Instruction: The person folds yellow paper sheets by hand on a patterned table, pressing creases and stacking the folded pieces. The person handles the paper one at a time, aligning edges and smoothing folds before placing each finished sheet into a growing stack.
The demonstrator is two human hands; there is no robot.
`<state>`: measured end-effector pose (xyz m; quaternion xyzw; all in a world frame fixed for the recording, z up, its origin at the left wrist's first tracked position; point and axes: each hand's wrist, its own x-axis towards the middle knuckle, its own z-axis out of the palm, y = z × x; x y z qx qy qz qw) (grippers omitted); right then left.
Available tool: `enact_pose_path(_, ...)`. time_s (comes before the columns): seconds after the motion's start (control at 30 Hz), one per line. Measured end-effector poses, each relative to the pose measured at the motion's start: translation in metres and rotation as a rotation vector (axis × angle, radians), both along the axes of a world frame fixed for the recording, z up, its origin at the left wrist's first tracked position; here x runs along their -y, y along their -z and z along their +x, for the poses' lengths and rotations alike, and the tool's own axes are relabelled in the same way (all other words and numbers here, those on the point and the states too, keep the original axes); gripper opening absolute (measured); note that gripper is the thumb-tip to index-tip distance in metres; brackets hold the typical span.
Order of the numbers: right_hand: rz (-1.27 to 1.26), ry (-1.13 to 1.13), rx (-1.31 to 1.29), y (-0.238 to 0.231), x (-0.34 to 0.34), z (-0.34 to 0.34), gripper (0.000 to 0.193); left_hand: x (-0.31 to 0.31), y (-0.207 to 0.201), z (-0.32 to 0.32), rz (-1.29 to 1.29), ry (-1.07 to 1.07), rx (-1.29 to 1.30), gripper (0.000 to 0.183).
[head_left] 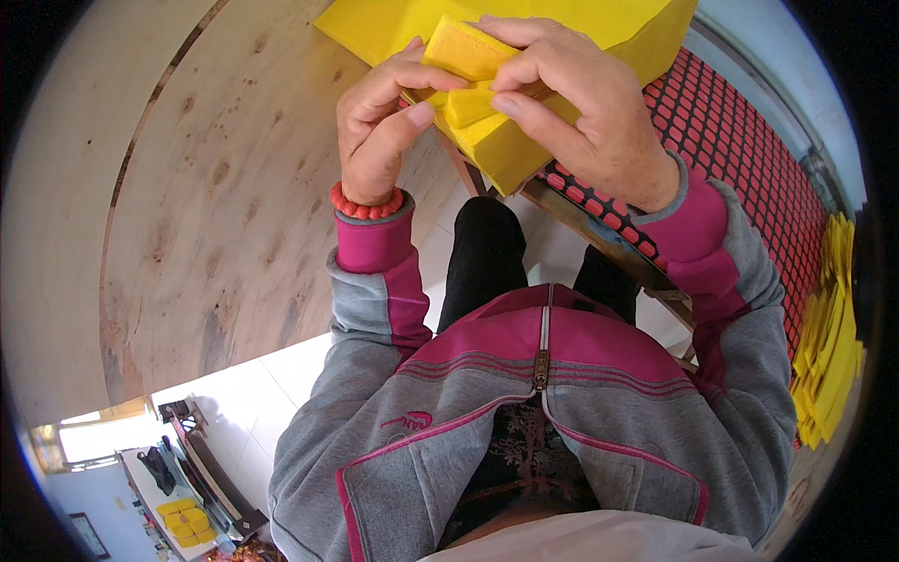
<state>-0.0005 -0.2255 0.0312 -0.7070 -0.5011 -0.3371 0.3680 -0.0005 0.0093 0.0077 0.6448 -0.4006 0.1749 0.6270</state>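
A small folded piece of yellow cloth point(468, 49) is held up between my two hands. My left hand point(379, 122), with a red bead bracelet at its wrist, pinches the cloth's left side between thumb and fingers. On the other side my right hand point(590, 108) grips the same cloth, its thumb and forefinger closed on a lower fold near the middle. Below and behind the hands spreads a large yellow sheet point(618, 23), its near corner hanging over the table edge. My fingers partly cover the folds.
To the left extends a bare wooden tabletop point(215, 206). A red and black patterned cover point(726, 131) lies on the right. Beyond my right elbow sits a pile of yellow pieces point(829, 337). Far off at lower left, a table bears more yellow pieces point(187, 522).
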Motion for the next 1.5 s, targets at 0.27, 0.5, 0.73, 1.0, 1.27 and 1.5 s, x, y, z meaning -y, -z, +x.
enact_pose_path(0.27, 0.037, -0.010, -0.050, 0.001, -0.001, -0.001, 0.011, 0.001, 0.007, 0.001, -0.053, -0.054, -0.032, 0.019)
enact_pose_path(0.5, 0.102, -0.024, -0.109, 0.002, -0.004, -0.004, 0.012, 0.006, 0.007, 0.000, -0.078, -0.100, -0.026, 0.011)
enact_pose_path(0.73, 0.161, -0.059, -0.143, -0.001, -0.002, -0.004, 0.015, 0.013, 0.006, -0.003, -0.155, -0.146, -0.065, 0.007)
enact_pose_path(1.0, 0.066, -0.025, 0.034, -0.004, -0.001, -0.002, 0.018, 0.017, 0.003, -0.005, -0.222, -0.127, -0.109, 0.007)
enact_pose_path(1.27, 0.026, 0.012, -0.035, 0.002, -0.003, -0.003, 0.010, 0.016, 0.007, -0.001, -0.253, -0.108, -0.065, 0.011)
enact_pose_path(1.5, 0.050, -0.004, -0.105, 0.002, -0.003, -0.004, 0.010, 0.005, 0.007, 0.002, -0.178, -0.029, -0.049, 0.014)
